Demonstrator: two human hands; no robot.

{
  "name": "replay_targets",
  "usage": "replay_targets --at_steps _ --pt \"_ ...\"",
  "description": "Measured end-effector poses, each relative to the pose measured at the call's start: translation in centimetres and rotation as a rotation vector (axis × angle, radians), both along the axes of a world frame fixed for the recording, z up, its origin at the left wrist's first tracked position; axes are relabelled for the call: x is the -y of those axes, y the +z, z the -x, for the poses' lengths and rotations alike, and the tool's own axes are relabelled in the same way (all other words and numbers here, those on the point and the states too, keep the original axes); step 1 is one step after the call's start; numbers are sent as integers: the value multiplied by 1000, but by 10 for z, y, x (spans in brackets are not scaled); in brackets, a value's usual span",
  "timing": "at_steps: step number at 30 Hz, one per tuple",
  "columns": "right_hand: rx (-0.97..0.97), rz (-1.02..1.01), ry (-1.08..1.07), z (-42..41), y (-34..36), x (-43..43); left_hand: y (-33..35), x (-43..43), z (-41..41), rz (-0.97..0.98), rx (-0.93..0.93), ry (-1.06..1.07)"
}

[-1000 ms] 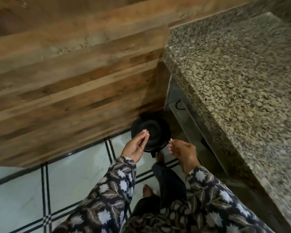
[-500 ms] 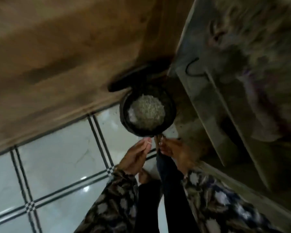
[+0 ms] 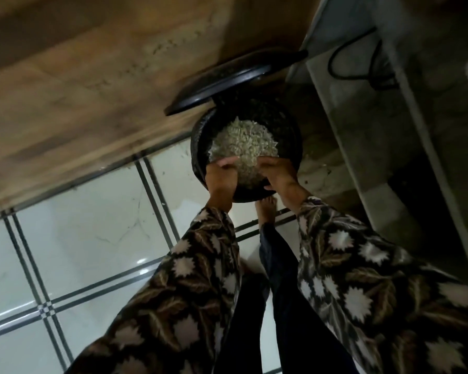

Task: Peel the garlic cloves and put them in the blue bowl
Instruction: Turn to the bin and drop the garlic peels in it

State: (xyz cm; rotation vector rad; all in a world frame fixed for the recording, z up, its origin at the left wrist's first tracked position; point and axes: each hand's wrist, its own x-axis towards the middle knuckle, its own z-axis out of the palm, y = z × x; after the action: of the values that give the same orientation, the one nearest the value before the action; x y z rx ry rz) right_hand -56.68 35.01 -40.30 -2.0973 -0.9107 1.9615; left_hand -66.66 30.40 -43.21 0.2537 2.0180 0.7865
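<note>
No garlic clove or blue bowl is in view. I look straight down at a round black bin (image 3: pixel 197 147) on the floor, its lid (image 3: pixel 222 82) tipped up against the wall behind. Inside lies a heap of pale, papery scraps (image 3: pixel 243 141). My left hand (image 3: pixel 219 182) and my right hand (image 3: pixel 278 176) hover side by side over the bin's near rim, fingers bent down towards the scraps. The fingertips are close together, and I cannot make out whether either hand holds anything.
A wooden panel (image 3: pixel 92 90) rises behind the bin. White floor tiles (image 3: pixel 92 238) with dark lines lie to the left. On the right runs a grey ledge (image 3: pixel 362 130) with a black cable (image 3: pixel 362 66). My bare foot (image 3: pixel 266 211) stands just before the bin.
The view has dropped from the granite counter to the bin, whose lid has swung up. Both hands have moved forward from in front of the bin to over its opening.
</note>
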Motion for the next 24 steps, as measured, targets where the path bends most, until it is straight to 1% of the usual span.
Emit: replay_targets --at_steps 2,5,7,8,9,11,12,13,14,15,16,17,18,19,20,21,22,24 --pt "59 -50 1 5 0 -3 2 0 2 -32 -6 12" --pt "34 -34 -44 9 1 -1 7 -4 3 -88 -91 118" --pt "44 -71 -95 11 -1 0 12 -5 2 -152 -157 137" --pt "59 -109 -99 12 -3 -1 13 -4 1 -208 -170 82" --pt "70 -127 -67 14 -4 -2 15 -4 -1 -269 -202 -36" --pt "33 -110 30 16 -7 -3 17 -1 -5 -280 -285 -315" --pt "7 -79 56 17 -7 -3 19 -1 -5 -257 -312 -394" --pt "-7 -32 58 17 -5 -2 22 -2 -6 -261 -331 -419" --pt "-45 37 33 16 -2 -2 23 -1 -8 -314 -365 -453" --pt "-123 114 -17 16 -1 -3 24 0 -11 -392 -381 -525" --pt "-232 179 -103 14 0 -5 23 2 -14 -441 -380 -658" --pt "-346 240 -196 12 1 -7 21 6 -15 -413 -398 -835" --pt "-428 290 -249 11 4 -9 15 10 -14 -309 -441 -989" --pt "-448 299 -236 10 7 -10 11 12 -9 -166 -488 -1070" --pt "-417 267 -173 8 10 -9 8 12 -3 -38 -510 -1074" --pt "-357 210 -100 5 13 -8 7 9 4 49 -514 -1039" --pt "-312 149 -53 2 15 -6 9 6 10 97 -507 -994" --pt "-277 88 -29 -2 22 -3 17 2 18 89 -452 -866"
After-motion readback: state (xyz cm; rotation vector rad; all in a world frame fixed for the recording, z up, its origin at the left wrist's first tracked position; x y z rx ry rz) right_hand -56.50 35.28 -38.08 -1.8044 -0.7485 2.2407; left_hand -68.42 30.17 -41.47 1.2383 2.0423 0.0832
